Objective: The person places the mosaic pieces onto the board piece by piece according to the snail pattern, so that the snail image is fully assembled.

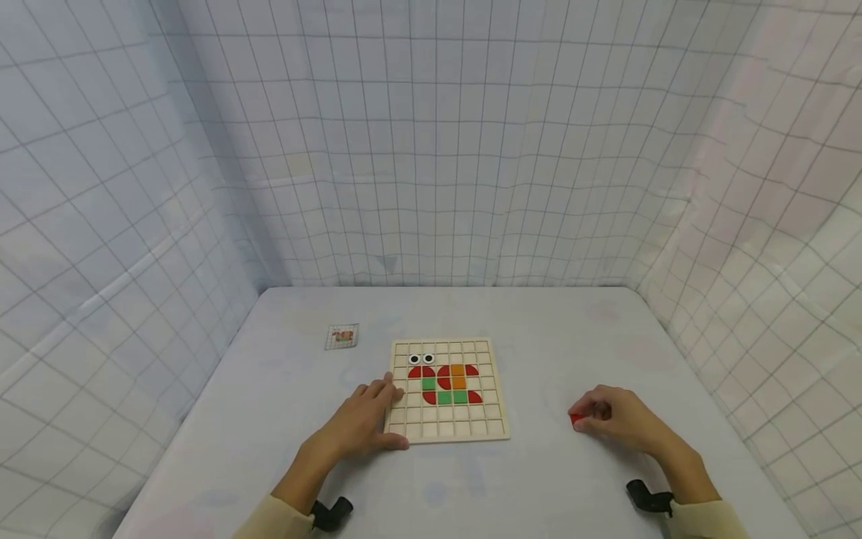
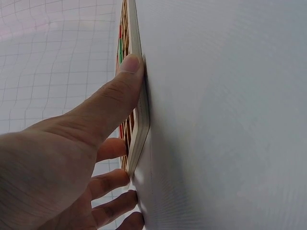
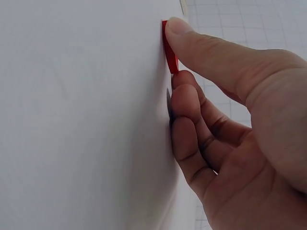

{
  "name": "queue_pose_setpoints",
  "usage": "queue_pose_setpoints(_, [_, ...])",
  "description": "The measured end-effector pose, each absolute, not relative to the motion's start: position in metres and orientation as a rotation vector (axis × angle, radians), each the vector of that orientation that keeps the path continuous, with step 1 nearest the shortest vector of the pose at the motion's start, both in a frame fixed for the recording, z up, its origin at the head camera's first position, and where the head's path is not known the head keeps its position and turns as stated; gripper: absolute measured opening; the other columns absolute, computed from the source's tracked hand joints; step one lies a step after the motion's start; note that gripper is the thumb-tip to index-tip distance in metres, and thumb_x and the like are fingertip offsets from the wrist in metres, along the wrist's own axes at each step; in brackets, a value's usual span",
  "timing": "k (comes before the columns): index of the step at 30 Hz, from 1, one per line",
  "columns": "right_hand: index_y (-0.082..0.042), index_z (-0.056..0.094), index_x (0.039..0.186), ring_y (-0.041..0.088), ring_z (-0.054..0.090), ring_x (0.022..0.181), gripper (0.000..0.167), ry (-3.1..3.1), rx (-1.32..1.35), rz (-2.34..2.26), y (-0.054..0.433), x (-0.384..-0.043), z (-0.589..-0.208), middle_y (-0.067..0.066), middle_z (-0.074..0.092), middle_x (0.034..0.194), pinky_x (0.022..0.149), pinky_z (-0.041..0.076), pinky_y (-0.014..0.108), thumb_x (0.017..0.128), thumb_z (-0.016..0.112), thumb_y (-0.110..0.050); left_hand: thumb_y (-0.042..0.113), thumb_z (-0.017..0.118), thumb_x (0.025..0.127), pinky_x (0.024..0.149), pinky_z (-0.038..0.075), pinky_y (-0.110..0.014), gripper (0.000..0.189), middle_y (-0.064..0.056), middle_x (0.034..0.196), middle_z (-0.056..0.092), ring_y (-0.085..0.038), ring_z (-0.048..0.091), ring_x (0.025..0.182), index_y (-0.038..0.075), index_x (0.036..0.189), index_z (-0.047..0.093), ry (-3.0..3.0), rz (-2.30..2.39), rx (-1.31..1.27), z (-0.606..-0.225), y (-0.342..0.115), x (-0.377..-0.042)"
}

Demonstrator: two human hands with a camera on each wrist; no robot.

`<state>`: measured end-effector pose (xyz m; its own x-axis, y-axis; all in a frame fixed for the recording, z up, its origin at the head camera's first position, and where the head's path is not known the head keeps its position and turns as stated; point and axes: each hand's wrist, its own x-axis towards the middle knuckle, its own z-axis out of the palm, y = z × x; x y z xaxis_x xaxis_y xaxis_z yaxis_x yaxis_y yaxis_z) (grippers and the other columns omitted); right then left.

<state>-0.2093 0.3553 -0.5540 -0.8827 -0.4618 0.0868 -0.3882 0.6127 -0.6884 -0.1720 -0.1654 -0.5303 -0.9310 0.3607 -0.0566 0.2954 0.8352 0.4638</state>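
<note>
A square wooden grid board (image 1: 471, 430) lies on the table, with red, green and orange tiles and two round eye pieces (image 1: 421, 359) in its cells. My left hand (image 1: 360, 419) rests at the board's near-left corner, fingers spread along the left side and thumb lying on the front edge. In the left wrist view the thumb (image 2: 112, 98) presses along the board's rim (image 2: 139, 129). To the right of the board, my right hand (image 1: 616, 415) pinches a small red tile (image 3: 170, 50) between thumb and fingertips, low over the table. Part of that tile is hidden by the thumb.
Beyond the board to the left lies a small card (image 1: 342, 336) printted with a similar coloured pattern on a grid. White cloth walls (image 1: 444, 150) with a line grid enclose the table's back and sides. Black wrist mounts (image 1: 332, 515) sit at both sleeves.
</note>
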Motion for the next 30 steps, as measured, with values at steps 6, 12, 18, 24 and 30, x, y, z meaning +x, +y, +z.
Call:
queue_pose_setpoints(6, [-0.021,0.087,0.116,-0.003,0.062,0.087,0.018,2.755,-0.724,-1.114,0.351,-0.207,-0.552,-0.007,0.082,0.109,0.076,0.055,0.022,0.1,0.094,-0.024,0.05,0.102,0.088,0.126,0.051,-0.07,0.092,-0.031,0.184,0.043,-0.053,0.058,0.15,0.006,0.157,0.061,2.878,0.692,0.508,-0.531,-0.164,-0.171])
queue_pose_setpoints(12, [-0.017,0.087,0.117,-0.002,0.061,0.085,0.023,2.753,-0.788,-1.104,0.348,-0.207,-0.55,-0.003,0.08,0.107,0.073,0.055,0.022,0.096,0.096,-0.013,0.05,0.102,0.088,0.126,0.051,-0.069,0.091,-0.031,0.184,0.043,-0.053,0.058,0.15,0.006,0.157,0.062,2.882,0.687,0.504,-0.531,-0.164,-0.17])
queue_pose_setpoints(18, [-0.018,0.086,0.114,-0.003,0.06,0.086,0.019,2.749,-0.807,-1.08,0.343,-0.209,-0.55,-0.006,0.079,0.107,0.074,0.054,0.021,0.098,0.095,-0.017,0.05,0.102,0.088,0.126,0.051,-0.07,0.09,-0.031,0.183,0.043,-0.053,0.058,0.149,0.006,0.156,0.062,2.883,0.69,0.509,-0.53,-0.165,-0.169])
queue_pose_setpoints(24, [-0.015,0.083,0.113,-0.003,0.063,0.088,0.015,2.76,-0.825,-1.046,0.335,-0.207,-0.546,-0.007,0.078,0.106,0.076,0.056,0.022,0.102,0.092,-0.02,0.05,0.102,0.088,0.124,0.052,-0.07,0.088,-0.032,0.183,0.043,-0.053,0.059,0.149,0.006,0.154,0.062,2.884,0.697,0.521,-0.531,-0.165,-0.169])
queue_pose_setpoints(30, [-0.015,0.085,0.111,-0.007,0.061,0.085,0.003,2.868,-0.834,-0.953,0.325,-0.212,-0.548,-0.012,0.075,0.099,0.074,0.056,0.022,0.109,0.083,-0.017,0.05,0.102,0.088,0.125,0.051,-0.07,0.088,-0.031,0.183,0.043,-0.053,0.058,0.15,0.006,0.155,0.063,2.882,0.701,0.515,-0.532,-0.166,-0.17])
